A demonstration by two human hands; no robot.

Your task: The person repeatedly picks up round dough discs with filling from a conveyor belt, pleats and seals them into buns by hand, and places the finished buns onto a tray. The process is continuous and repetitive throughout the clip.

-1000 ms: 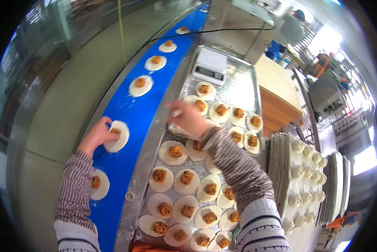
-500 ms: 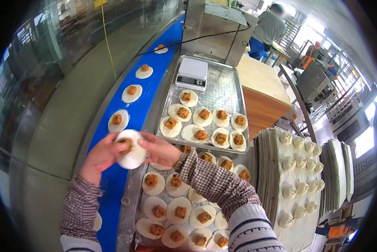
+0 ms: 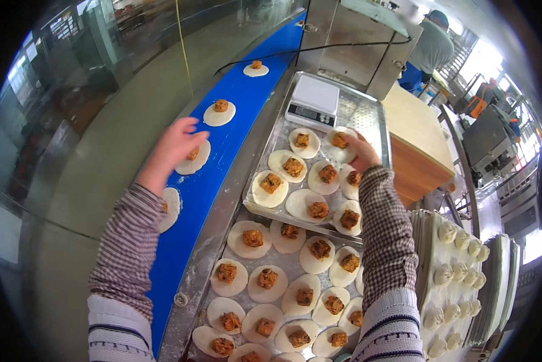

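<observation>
Above the upper tray (image 3: 370, 114), just beside the white scale (image 3: 315, 99), one filled dough round (image 3: 336, 151) is held by the right hand (image 3: 364, 152). Its edge is clamped between thumb and fingers, the orange-brown filling lump left exposed. Whether the tray is touched by it can't be told. Other filled rounds (image 3: 307, 205) are laid out nearer on that tray, some touching. The lower tray (image 3: 287, 261), closer to the body, is covered with more of the same in rough rows.

To the left, the left hand (image 3: 175, 148) is poised over the blue belt (image 3: 225, 151), fingers apart and blurred, nothing seen gripped. A belt round (image 3: 196, 164) is partly hidden by it; contact can't be confirmed. More filled rounds are spaced along the belt.

Farther out, a black cable (image 3: 319, 47) is strung across the belt and a steel cabinet (image 3: 337, 60). At right, pleated buns (image 3: 447, 232) are lined up on a pale stack. At the back, a co-worker (image 3: 432, 48) in grey is seen
</observation>
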